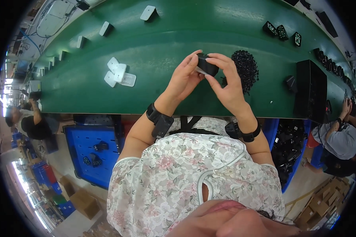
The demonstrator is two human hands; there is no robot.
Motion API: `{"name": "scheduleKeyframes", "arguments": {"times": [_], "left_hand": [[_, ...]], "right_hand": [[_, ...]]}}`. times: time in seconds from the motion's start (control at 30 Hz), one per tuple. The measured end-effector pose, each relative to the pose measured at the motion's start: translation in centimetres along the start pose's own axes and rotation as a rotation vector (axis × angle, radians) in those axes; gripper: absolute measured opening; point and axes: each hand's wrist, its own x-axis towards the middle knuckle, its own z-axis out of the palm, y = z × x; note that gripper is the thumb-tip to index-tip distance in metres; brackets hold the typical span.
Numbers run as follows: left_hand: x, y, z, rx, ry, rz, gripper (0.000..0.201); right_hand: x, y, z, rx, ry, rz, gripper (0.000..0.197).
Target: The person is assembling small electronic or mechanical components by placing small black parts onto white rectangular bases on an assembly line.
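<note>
I hold a small black part [207, 64] up over the green counter [162, 47], caught between both my hands just above the counter's near half. My left hand [184, 77] comes at it from the left and below, its fingers curled and closed on the part's left side, the thumb tucked against a pale edge at the bottom of it. My right hand [227, 85] meets it from the right, the fingers arched over the top and the thumb pressing from beneath, so the part sits between the two sets of fingertips, clear of the counter surface. Just to the right of my right hand, nearly touching the back of the fingers, lies a heap of small black pieces [246, 69] on the counter. Well off to the left of my left hand lies a cluster of white flat plates [118, 74], and more single white plates [148, 12] stand spaced along the far edge. To the far right stands a black box [310, 91], with a few black housings with pale dots [281, 32] beyond it. Each of my wrists wears a black band [159, 118]. Below the counter on my left sits a blue bin [87, 152] with a few dark parts in it.
</note>
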Motion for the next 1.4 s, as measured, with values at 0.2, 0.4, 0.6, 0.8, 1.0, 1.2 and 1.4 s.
{"name": "scheduleKeyframes", "arguments": {"times": [0.2, 0.4, 0.6, 0.8, 1.0, 1.2, 1.4], "left_hand": [[0.1, -0.4, -1.3, -0.179, 0.042, 0.023, 0.052], [0.4, 1.2, -3.5, -0.279, 0.175, 0.063, 0.048], [1.3, 1.3, -7.2, -0.056, 0.196, 0.276, 0.029], [1.4, 1.9, -10.8, 1.186, 0.616, 0.736, 0.020], [1.0, 6.3, -5.0, 0.697, 0.322, 0.507, 0.033], [3.7, 8.3, 1.2, 0.264, 0.054, 0.151, 0.049], [4.2, 9.9, 3.8, 0.168, 0.110, 0.151, 0.044]], "right_hand": [[0.9, 0.8, 1.0, 0.194, -0.060, 0.204, 0.031], [3.4, 1.7, 3.7, 0.678, 0.052, 0.403, 0.027], [5.3, 3.1, 3.9, 1.058, 0.130, 0.731, 0.032], [7.4, 1.9, 2.3, 1.273, 0.121, 0.924, 0.038], [10.4, 0.7, 2.6, 1.546, 0.147, 0.965, 0.036], [10.9, 0.3, 1.3, 1.388, 0.101, 0.924, 0.033], [11.7, -1.5, 0.5, 1.329, 0.058, 0.826, 0.027]]}}
